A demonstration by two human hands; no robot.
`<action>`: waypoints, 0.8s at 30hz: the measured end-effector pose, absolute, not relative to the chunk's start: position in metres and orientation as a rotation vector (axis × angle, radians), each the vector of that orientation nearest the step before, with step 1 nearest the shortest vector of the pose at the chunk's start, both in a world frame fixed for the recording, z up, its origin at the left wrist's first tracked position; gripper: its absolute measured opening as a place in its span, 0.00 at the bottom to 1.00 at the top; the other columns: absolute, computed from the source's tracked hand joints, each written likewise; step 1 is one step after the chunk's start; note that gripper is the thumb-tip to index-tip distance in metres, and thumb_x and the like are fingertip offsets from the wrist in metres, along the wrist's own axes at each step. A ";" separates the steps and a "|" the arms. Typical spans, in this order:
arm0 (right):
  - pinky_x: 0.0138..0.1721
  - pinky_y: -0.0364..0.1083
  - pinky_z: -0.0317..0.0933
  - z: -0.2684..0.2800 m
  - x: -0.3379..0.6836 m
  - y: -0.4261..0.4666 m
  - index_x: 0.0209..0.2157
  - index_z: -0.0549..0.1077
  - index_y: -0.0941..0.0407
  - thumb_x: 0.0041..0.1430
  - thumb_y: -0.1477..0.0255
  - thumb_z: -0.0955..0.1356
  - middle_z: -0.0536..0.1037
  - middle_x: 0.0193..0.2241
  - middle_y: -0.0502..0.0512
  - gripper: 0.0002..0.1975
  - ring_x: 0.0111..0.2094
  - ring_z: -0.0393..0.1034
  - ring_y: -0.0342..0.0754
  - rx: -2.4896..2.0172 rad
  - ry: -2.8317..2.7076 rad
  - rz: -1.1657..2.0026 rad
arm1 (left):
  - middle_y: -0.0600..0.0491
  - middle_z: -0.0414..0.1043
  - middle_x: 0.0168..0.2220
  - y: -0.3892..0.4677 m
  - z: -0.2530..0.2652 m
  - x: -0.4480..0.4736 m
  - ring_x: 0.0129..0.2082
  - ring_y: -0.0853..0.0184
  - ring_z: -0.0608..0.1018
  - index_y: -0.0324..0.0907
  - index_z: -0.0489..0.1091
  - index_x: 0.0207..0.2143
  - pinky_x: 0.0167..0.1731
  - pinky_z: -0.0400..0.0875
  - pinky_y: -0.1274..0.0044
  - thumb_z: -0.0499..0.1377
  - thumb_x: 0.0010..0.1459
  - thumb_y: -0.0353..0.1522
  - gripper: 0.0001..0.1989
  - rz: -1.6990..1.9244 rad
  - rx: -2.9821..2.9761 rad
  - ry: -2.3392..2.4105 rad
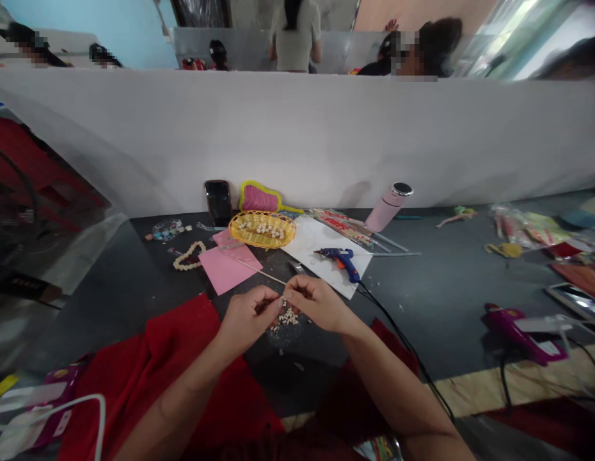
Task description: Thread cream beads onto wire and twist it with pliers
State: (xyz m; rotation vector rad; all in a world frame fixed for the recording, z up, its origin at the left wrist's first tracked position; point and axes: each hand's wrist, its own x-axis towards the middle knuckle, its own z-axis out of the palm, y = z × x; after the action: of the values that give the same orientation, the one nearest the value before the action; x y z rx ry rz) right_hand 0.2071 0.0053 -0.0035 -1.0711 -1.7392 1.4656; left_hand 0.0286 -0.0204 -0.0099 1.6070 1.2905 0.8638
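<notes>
My left hand (254, 314) is closed in a pinch, its fingertips close against those of my right hand; whatever sits between them is too small to make out. A thin pale stick (260, 271) slants from the pink paper (225, 272) to the fingertips of my right hand (319, 301), which are pinched at its near end. Below the fingers lies a small heap of short pale pieces (288, 317) on the dark table (297, 378). Behind my hands stands a yellow woven basket (237, 237) holding small pale clusters.
A blue glue gun (344, 261) rests on white paper (309, 246), its cord running right. Farther back are bundled sticks (343, 224), a pink bottle (388, 208) and a phone (218, 202). A beaded loop (188, 257) lies left; a purple glue gun (528, 333) lies right.
</notes>
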 end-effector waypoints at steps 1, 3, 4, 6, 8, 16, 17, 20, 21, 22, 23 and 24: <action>0.23 0.39 0.53 -0.004 0.207 0.005 0.30 0.67 0.57 0.59 0.62 0.63 0.66 0.20 0.45 0.12 0.21 0.59 0.38 -1.075 -1.735 1.470 | 0.54 0.74 0.25 -0.020 -0.010 0.028 0.21 0.71 0.75 0.40 0.70 0.30 0.21 0.68 0.81 0.55 0.55 0.39 0.11 0.866 1.619 1.298; 0.23 0.39 0.53 -0.004 0.206 0.005 0.30 0.66 0.57 0.59 0.62 0.63 0.67 0.20 0.46 0.12 0.22 0.59 0.38 -1.082 -1.727 1.477 | 0.54 0.74 0.24 -0.020 -0.012 0.028 0.20 0.72 0.74 0.40 0.70 0.29 0.21 0.67 0.82 0.55 0.55 0.38 0.11 0.871 1.630 1.302; 0.23 0.39 0.53 -0.004 0.206 0.004 0.30 0.66 0.57 0.59 0.62 0.63 0.67 0.21 0.46 0.12 0.22 0.59 0.38 -1.083 -1.725 1.477 | 0.54 0.74 0.24 -0.020 -0.012 0.028 0.20 0.72 0.74 0.40 0.70 0.29 0.20 0.67 0.82 0.55 0.55 0.38 0.11 0.876 1.628 1.301; 0.23 0.39 0.54 -0.004 0.206 0.004 0.30 0.67 0.57 0.59 0.62 0.63 0.67 0.21 0.46 0.12 0.22 0.60 0.39 -1.075 -1.727 1.465 | 0.54 0.74 0.24 -0.019 -0.013 0.028 0.19 0.72 0.73 0.40 0.70 0.29 0.20 0.66 0.82 0.55 0.55 0.38 0.10 0.880 1.613 1.294; 0.23 0.39 0.54 -0.004 0.205 0.004 0.30 0.67 0.57 0.59 0.63 0.63 0.68 0.21 0.47 0.12 0.22 0.60 0.39 -1.063 -1.736 1.450 | 0.54 0.74 0.24 -0.019 -0.014 0.028 0.18 0.73 0.72 0.40 0.69 0.29 0.19 0.66 0.82 0.55 0.55 0.38 0.10 0.881 1.592 1.284; 0.23 0.39 0.53 -0.004 0.205 0.003 0.31 0.67 0.57 0.60 0.65 0.63 0.67 0.22 0.46 0.10 0.22 0.59 0.38 -1.068 -1.764 1.418 | 0.54 0.74 0.25 -0.017 -0.015 0.027 0.19 0.74 0.71 0.39 0.68 0.29 0.20 0.65 0.82 0.55 0.55 0.37 0.10 0.860 1.572 1.246; 0.23 0.39 0.53 -0.004 0.205 0.003 0.31 0.67 0.57 0.60 0.65 0.63 0.67 0.22 0.46 0.10 0.22 0.59 0.38 -1.070 -1.771 1.407 | 0.54 0.73 0.25 -0.017 -0.015 0.027 0.19 0.74 0.71 0.39 0.68 0.29 0.20 0.65 0.82 0.55 0.56 0.37 0.10 0.856 1.585 1.249; 0.23 0.39 0.52 -0.004 0.206 0.003 0.31 0.67 0.57 0.60 0.66 0.62 0.67 0.22 0.46 0.09 0.22 0.58 0.38 -1.086 -1.802 1.376 | 0.54 0.73 0.24 -0.017 -0.016 0.026 0.20 0.73 0.71 0.39 0.69 0.29 0.21 0.65 0.82 0.55 0.56 0.36 0.10 0.843 1.637 1.264; 0.23 0.39 0.52 -0.004 0.206 0.003 0.31 0.67 0.57 0.60 0.66 0.62 0.67 0.22 0.46 0.09 0.22 0.58 0.38 -1.091 -1.810 1.365 | 0.54 0.73 0.24 -0.017 -0.015 0.026 0.20 0.73 0.71 0.39 0.69 0.29 0.21 0.64 0.82 0.54 0.56 0.36 0.10 0.841 1.656 1.270; 0.23 0.39 0.52 -0.003 0.205 0.003 0.31 0.67 0.57 0.61 0.66 0.62 0.67 0.22 0.46 0.09 0.23 0.58 0.38 -1.093 -1.819 1.355 | 0.54 0.73 0.25 -0.017 -0.015 0.026 0.20 0.73 0.71 0.39 0.69 0.29 0.21 0.64 0.82 0.54 0.57 0.36 0.10 0.838 1.674 1.273; 0.23 0.39 0.52 -0.003 0.205 0.003 0.31 0.67 0.57 0.61 0.66 0.62 0.67 0.22 0.47 0.10 0.23 0.58 0.38 -1.093 -1.827 1.346 | 0.54 0.73 0.25 -0.016 -0.015 0.026 0.20 0.73 0.72 0.39 0.69 0.28 0.21 0.64 0.82 0.54 0.57 0.35 0.10 0.836 1.691 1.275; 0.23 0.39 0.52 -0.003 0.205 0.003 0.31 0.67 0.57 0.61 0.66 0.62 0.67 0.22 0.47 0.10 0.23 0.58 0.39 -1.089 -1.833 1.339 | 0.54 0.73 0.25 -0.016 -0.014 0.026 0.20 0.73 0.71 0.39 0.69 0.28 0.22 0.64 0.82 0.54 0.57 0.35 0.10 0.835 1.703 1.275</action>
State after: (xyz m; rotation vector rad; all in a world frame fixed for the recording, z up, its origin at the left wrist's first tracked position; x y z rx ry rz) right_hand 0.2052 0.0026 -0.0034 -1.0890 -1.8328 1.3387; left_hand 0.0260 -0.0162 -0.0141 1.7027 1.2752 0.8345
